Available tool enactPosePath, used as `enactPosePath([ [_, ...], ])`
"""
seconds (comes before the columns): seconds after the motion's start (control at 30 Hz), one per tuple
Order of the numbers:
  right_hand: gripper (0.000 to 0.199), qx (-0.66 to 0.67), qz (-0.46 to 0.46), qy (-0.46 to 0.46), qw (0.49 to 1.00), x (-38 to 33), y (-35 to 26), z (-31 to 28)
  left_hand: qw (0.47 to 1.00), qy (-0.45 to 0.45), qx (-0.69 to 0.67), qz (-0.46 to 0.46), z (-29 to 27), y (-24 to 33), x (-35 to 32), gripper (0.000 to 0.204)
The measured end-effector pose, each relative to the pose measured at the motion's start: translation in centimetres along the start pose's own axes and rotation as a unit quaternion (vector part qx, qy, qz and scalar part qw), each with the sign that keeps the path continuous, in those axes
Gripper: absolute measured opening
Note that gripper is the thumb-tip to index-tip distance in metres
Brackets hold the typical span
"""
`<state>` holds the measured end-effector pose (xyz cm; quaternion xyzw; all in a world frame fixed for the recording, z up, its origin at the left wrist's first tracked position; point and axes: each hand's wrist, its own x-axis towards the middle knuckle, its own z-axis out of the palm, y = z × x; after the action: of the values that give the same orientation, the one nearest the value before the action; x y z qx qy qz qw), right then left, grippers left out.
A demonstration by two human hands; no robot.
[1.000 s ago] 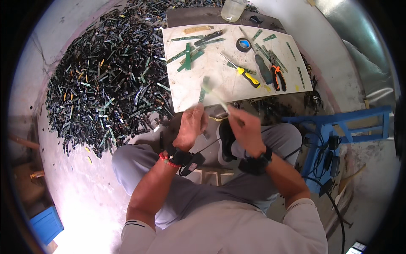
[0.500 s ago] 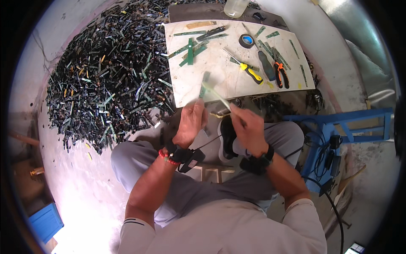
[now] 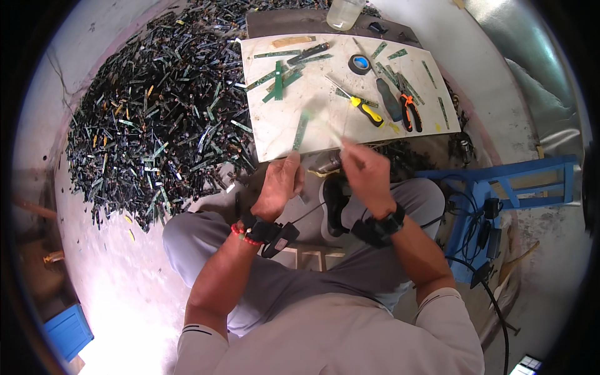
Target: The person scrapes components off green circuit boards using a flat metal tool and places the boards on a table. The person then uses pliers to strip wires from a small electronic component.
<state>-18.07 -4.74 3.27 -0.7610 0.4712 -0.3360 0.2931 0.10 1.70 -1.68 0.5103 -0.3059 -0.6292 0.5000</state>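
Seated worker's left hand (image 3: 279,183) grips a green strip (image 3: 302,130), now raised toward 12 o'clock; right hand (image 3: 364,173), closed, pulls apart beside the table (image 3: 294,128).

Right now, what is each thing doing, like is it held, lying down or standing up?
Left hand: closed on a thin green strip.
Green strip: held, tilted up, blurred.
Right hand: raised beside the strip, blurred; grip unclear.
Yellow screwdriver: lying flat on the board.
Pliers: lying flat.
Tape roll: lying flat.
Clear jar: standing upright.
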Motion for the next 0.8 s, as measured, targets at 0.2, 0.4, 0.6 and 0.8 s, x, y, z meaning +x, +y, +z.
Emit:
enactPosePath([
  [0.2, 0.026, -0.054, 0.044, -0.02, 0.997, -1.6, 1.3, -0.2, 1.0, -0.015, 0.007, -0.008, 0.7, 0.4, -0.6, 0.052],
  [0.4, 0.024, 0.014, -0.025, -0.013, 1.0, -4.0, 0.2, 0.5, 0.999, -0.024, 0.032, 0.006, 0.0, 0.3, -0.7, 0.051],
  [0.6, 0.026, 0.024, -0.004, 0.01, 1.0, -1.5, 1.4, 0.2, 0.997, -0.01, 0.07, 0.043, 0.4, 0.8, -0.5, 0.051],
  [0.8, 0.027, -0.012, -0.005, 0.007, 1.0, -2.4, 0.1, -0.1, 0.996, 0.009, 0.087, 0.035, 0.6, 0.9, -0.6, 0.052],
])
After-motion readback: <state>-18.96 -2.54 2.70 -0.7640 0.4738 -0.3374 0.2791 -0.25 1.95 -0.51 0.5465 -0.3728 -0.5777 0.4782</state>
